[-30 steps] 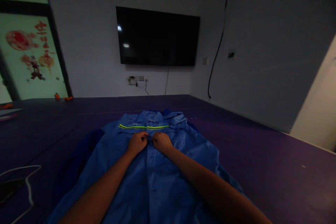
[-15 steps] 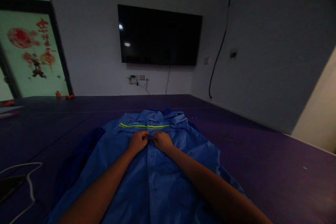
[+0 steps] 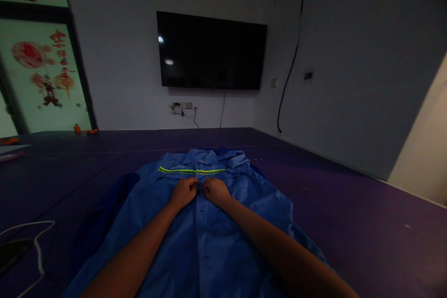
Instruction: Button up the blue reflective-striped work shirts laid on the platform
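A blue work shirt [image 3: 216,237] with a collar and a yellow-green stripe across its chest lies spread front side up on the purple floor. Both my hands are at its front placket, just below the stripe. My left hand [image 3: 185,192] pinches the placket edge from the left, fingers curled. From the right, my right hand [image 3: 215,191] grips the cloth right beside it, with the fingertips of both hands almost meeting. Any button between the fingers is too small and dark to make out. Further down, the placket shows several buttonholes or buttons.
A white cable [image 3: 39,247] curves beside a dark flat object [image 3: 14,253] at the lower left. Orange toys [image 3: 92,132] lie near the door at the back left. A television [image 3: 211,51] hangs on the wall, and a black cable [image 3: 290,74] dangles to its right.
Both hands stay at the same spot on the placket, with only slight finger movement. The whole view has shifted a little as my head tilted.
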{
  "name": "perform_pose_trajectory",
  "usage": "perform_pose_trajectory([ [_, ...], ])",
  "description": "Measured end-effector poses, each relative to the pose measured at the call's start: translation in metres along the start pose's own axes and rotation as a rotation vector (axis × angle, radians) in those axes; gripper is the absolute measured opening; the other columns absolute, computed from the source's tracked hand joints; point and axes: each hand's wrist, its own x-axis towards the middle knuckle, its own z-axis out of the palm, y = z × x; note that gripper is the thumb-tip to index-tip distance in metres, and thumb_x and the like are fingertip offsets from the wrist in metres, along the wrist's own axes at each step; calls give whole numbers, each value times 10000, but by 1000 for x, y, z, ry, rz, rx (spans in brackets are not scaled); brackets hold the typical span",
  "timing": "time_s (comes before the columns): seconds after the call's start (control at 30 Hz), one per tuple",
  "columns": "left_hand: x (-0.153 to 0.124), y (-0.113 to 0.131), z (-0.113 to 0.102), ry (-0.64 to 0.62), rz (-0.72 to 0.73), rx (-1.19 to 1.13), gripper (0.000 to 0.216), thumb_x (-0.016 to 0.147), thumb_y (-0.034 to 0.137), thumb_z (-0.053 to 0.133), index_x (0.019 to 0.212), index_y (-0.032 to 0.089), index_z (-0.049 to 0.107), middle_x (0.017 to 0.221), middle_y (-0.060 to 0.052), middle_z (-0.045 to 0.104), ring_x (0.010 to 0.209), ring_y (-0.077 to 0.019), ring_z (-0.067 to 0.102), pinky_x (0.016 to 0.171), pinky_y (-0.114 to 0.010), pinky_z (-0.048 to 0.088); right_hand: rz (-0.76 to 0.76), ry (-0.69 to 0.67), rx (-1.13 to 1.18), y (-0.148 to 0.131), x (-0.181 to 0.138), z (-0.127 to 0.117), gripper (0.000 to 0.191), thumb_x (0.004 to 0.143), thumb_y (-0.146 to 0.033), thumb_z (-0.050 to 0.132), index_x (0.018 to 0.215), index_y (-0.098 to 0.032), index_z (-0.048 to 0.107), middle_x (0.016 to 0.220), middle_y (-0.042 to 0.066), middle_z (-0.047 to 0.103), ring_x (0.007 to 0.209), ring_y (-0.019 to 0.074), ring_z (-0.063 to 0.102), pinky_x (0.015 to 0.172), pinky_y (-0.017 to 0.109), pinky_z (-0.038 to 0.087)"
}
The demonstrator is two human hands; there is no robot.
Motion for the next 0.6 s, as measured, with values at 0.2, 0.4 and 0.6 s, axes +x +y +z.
perform_pose_trajectory([
  [0.2, -2, 3, -1, -31, 23, 60, 328, 729, 82, 462, 970, 190, 656, 868, -31, 696, 791, -164, 625, 712, -244, 433, -31, -25, -54, 1, 0, 1, 293, 772, -166, 397, 896, -170, 663, 955, 86, 640, 890, 186, 577, 752, 248, 419],
  [0.4, -2, 3, -2, -5, -37, 44, 328, 729, 100, 471, 983, 193, 657, 880, -31, 700, 799, -165, 630, 741, -253, 447, -61, -14, -40, 1, 0, 0, 300, 760, -144, 400, 900, -176, 664, 963, 77, 648, 911, 186, 578, 781, 247, 418],
  [0.6, 0, 1, -1, -16, -46, -17, 340, 725, 101, 473, 1003, 186, 649, 945, -42, 692, 838, -165, 630, 755, -253, 454, -41, -12, -27, 0, 0, 1, 302, 772, -153, 406, 931, -178, 662, 994, 78, 645, 935, 188, 576, 789, 250, 420],
])
